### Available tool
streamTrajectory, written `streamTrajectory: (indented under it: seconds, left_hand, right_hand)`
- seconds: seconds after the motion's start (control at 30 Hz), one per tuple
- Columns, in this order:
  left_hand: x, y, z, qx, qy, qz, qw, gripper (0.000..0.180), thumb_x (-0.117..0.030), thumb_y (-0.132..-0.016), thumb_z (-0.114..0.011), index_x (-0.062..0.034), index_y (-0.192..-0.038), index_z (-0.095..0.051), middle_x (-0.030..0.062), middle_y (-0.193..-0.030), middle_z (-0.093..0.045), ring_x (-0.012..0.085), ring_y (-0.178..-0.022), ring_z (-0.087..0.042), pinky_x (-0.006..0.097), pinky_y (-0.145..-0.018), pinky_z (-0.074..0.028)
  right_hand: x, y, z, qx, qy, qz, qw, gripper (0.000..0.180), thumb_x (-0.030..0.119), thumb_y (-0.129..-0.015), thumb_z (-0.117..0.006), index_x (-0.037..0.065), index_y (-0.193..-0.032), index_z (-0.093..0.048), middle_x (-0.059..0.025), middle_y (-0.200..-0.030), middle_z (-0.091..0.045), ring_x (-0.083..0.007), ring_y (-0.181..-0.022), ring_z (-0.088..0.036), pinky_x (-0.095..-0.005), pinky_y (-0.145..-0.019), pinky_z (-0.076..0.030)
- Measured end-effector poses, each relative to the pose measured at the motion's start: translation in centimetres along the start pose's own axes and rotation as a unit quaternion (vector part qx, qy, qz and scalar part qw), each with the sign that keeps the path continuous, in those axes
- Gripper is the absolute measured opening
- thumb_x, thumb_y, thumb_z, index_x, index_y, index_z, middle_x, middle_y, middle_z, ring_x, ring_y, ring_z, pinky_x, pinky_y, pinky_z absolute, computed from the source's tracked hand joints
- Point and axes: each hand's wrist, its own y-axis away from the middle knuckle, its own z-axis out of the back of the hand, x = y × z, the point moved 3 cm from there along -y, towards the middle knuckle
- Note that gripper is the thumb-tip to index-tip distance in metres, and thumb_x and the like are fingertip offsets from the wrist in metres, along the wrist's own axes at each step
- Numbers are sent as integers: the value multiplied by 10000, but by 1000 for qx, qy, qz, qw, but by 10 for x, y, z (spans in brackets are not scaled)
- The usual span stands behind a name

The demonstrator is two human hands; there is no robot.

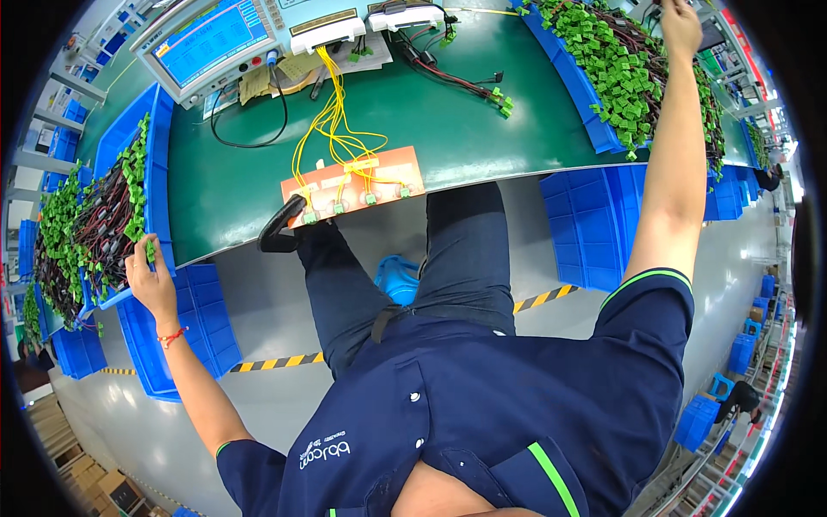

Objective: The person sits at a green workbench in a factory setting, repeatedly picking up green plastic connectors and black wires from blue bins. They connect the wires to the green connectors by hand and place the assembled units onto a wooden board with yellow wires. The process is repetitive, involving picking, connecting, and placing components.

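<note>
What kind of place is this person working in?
Most likely an electronics assembly or wire-testing station in a factory: blue bins piled with wire harnesses bearing green connectors, a test instrument with a blue screen, and an orange test fixture wired with yellow leads.

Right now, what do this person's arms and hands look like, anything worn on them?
Both forearms are bare. The left hand has a red string bracelet at the wrist. The right hand wears nothing visible. Short navy sleeves carry a green trim line at the cuff.
</note>
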Motion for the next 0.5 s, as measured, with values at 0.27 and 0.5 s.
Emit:
streamTrajectory:
  seconds: [0.27,0.5]
  left_hand:
    - [-10,-9,-7,-12,-25,-24,999,265,-313,-954,-677,-143,-1158,-680,33,-1005,-688,237,-904,-610,380,-838,-445]
    - [-30,9,17,-83,-32,-10,996,481,-280,-922,-724,-111,-1356,-603,98,-1245,-633,270,-1178,-570,419,-1012,-380]
  right_hand:
    - [-51,-41,60,-281,-219,-57,933,376,250,-1056,-446,-48,-990,-665,-181,-1009,-738,-241,-869,-721,-278,-756,-546]
    - [-71,13,59,146,-87,-133,976,375,177,-1067,-376,-41,-1132,-674,-158,-1070,-741,-228,-935,-713,-315,-907,-527]
